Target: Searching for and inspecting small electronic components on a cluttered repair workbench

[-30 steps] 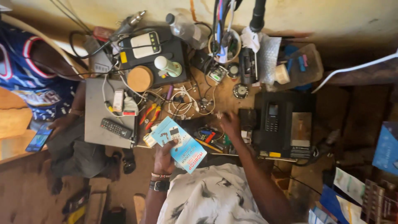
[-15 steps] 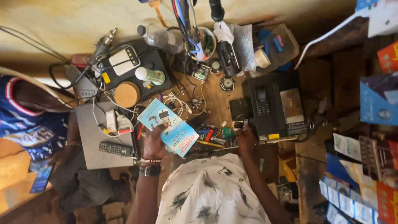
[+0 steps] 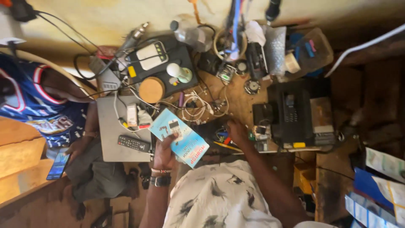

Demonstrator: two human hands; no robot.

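- The left hand grips a light-blue printed box, fingers curled round its lower-left edge; the box tilts, its long side running down and to the right.
- That box is the landmark: it hangs over the near edge of the cluttered wooden workbench, right in front of the person's chest.
- The right hand lies to the right of the box, well apart from it, palm down among small tools and screwdrivers; whether its fingers pinch anything I cannot tell, since the hand hides them.
- Just left of the box lies a grey closed laptop, with a black remote control on its near corner.
- Above the box, a tangle of white cables spreads over the bench.
- Up and left of the box sits a round cork disc on a black device.
- Far right of the box, beyond the right hand, stands a black desk telephone.
- Far left of the box, another person in a blue jersey sits holding a phone low down.
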